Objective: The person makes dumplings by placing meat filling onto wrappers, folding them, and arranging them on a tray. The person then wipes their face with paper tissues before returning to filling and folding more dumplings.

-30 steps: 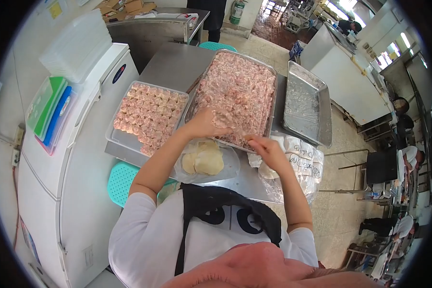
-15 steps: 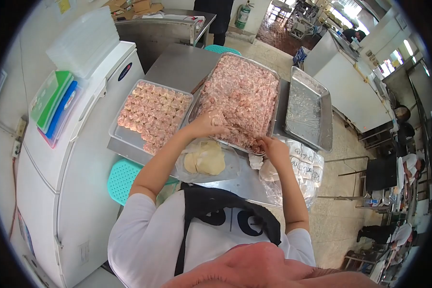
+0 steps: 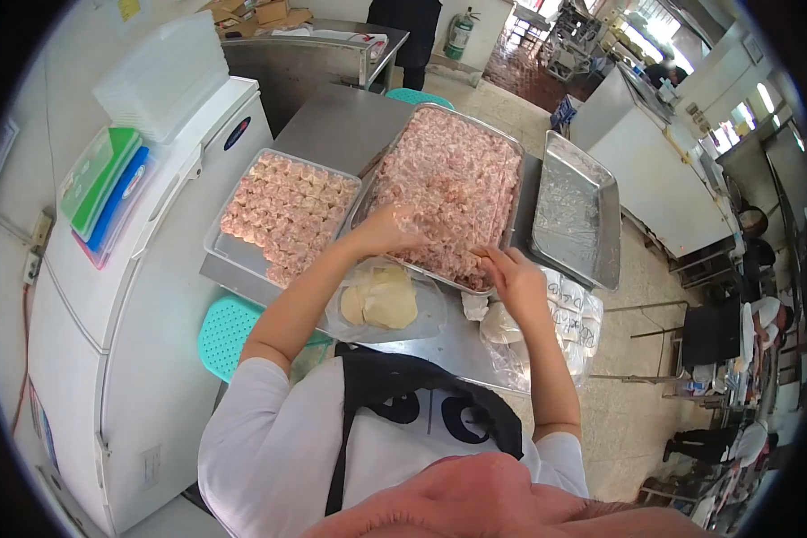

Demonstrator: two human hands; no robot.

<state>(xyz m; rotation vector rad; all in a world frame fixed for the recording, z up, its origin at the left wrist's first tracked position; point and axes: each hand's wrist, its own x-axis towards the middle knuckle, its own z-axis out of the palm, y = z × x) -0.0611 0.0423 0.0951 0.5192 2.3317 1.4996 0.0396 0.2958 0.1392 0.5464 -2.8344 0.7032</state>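
Observation:
A large metal tray (image 3: pixel 517 197) heaped with pink ground meat (image 3: pixel 448 170) lies in front of me. My left hand (image 3: pixel 388 229) is over its near left part, fingers curled and blending with the meat; what they hold is hidden. At the tray's near right corner, my right hand (image 3: pixel 516 280) is closed in a pinch, with something thin and small at the fingertips. Round pale dough wrappers (image 3: pixel 390 300) rest on a plastic sheet below my left hand. To the left, a clear plastic tray (image 3: pixel 249 254) carries rows of meat-filled dumplings (image 3: pixel 287 211).
A second metal tray (image 3: pixel 569 211), smeared with residue, sits on the right. Wrapped white packages (image 3: pixel 569 314) in plastic lie near my right forearm. A white chest freezer (image 3: pixel 170 260) flanks the left side, and a turquoise stool (image 3: pixel 229 336) stands under the table edge.
My right hand has risen slightly from the meat at the tray's corner, and its fingers now point more to the left. My left hand stays almost in place over the meat.

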